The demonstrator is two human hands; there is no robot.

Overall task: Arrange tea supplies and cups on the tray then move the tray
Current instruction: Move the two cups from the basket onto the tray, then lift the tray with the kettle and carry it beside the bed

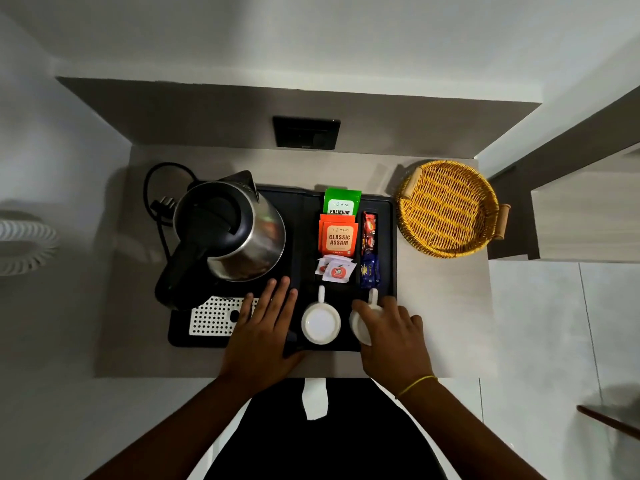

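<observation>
A black tray (387, 209) lies on the counter. On its left stands a steel kettle (239, 230) above a white perforated drip plate (211, 317). Its right half holds a green tea packet (342, 201), an orange Classic Assam packet (338, 238), small white sachets (335, 270), and red (369, 232) and blue stick sachets (369, 271). One white cup (320, 323) stands at the tray's front. My right hand (393, 341) grips a second white cup (362, 327) beside it. My left hand (265, 322) lies flat on the tray, fingers spread, next to the kettle.
A round yellow wicker basket (448, 209) sits on the counter right of the tray. A black socket plate (306, 132) is on the back wall. The kettle's cord and plug (162, 202) loop at the left. A wall closes the right side.
</observation>
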